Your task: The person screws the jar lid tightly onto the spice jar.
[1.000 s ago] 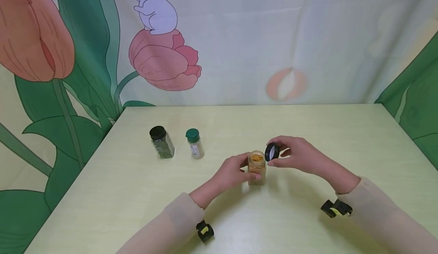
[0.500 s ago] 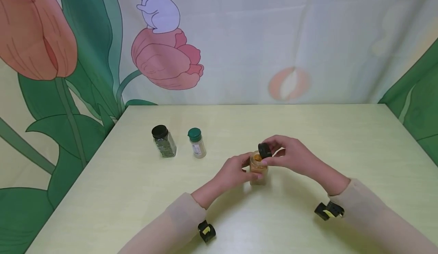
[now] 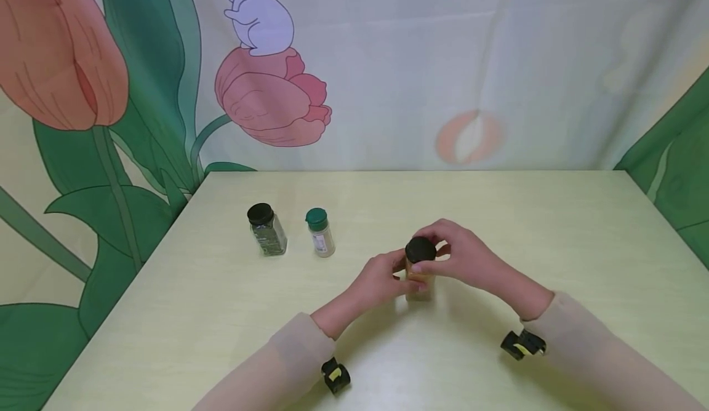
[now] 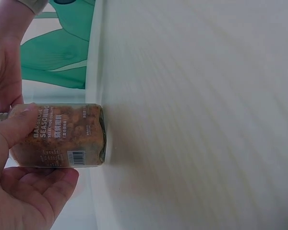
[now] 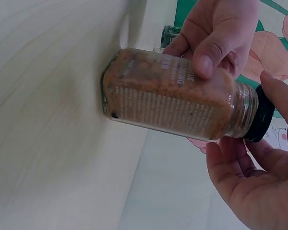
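Observation:
A square glass jar of orange barbecue seasoning [image 5: 168, 96] stands upright on the table. My left hand [image 3: 382, 277] grips its body, thumb across the printed label and fingers behind, as the left wrist view shows. On the jar's mouth sits a black lid [image 3: 421, 249], whose rim my right hand [image 3: 460, 257] holds between thumb and fingers. In the right wrist view the lid [image 5: 262, 114] covers the top of the neck, while glass threads show below it.
To the left on the pale table [image 3: 526, 214] stand a black-capped jar of green herbs [image 3: 268, 231] and a smaller green-capped shaker [image 3: 320, 232]. A printed curtain [image 3: 388, 79] hangs behind the table's far edge.
My right hand has moved left with the black lid, turned it from on edge to flat, and set it over the jar's mouth. My left hand keeps its grip on the jar.

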Action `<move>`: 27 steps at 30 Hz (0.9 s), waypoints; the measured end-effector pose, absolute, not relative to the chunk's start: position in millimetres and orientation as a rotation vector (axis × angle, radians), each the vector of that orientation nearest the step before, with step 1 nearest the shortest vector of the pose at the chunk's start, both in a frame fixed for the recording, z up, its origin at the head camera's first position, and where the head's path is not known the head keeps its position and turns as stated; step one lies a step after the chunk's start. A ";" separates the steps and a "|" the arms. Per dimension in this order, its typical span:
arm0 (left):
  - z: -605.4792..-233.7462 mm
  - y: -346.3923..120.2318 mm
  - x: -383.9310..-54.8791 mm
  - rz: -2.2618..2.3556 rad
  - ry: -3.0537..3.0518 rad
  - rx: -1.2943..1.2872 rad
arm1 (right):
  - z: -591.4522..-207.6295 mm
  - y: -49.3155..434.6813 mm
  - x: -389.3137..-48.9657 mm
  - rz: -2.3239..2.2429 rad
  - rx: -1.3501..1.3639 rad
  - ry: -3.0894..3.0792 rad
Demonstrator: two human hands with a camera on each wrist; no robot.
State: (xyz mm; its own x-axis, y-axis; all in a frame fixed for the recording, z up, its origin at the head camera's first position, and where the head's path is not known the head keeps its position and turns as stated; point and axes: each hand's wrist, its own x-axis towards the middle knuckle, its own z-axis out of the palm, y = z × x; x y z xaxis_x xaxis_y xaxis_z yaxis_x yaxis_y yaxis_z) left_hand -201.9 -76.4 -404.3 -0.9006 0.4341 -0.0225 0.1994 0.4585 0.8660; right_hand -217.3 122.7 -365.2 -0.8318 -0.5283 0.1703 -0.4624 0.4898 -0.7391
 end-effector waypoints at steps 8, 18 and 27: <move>-402.8 -76.2 -200.7 1.411 2.468 0.546 | -370.4 122.3 -218.1 -1.286 -0.877 2.603; -402.5 -77.1 -200.2 1.401 2.472 0.563 | -372.5 122.4 -216.6 -1.328 -0.871 2.564; -400.8 -78.1 -200.4 1.409 2.465 0.556 | -372.8 123.9 -217.2 -1.314 -0.866 2.548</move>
State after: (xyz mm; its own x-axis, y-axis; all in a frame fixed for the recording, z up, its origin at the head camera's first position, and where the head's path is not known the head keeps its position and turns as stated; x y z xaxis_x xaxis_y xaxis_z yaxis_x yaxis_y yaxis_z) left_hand -200.4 -78.1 -400.8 -0.8965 0.4424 -0.0256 0.2024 0.4603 0.8644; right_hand -217.2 123.9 -372.8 -0.8231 -0.5532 0.1280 -0.4250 0.4508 -0.7849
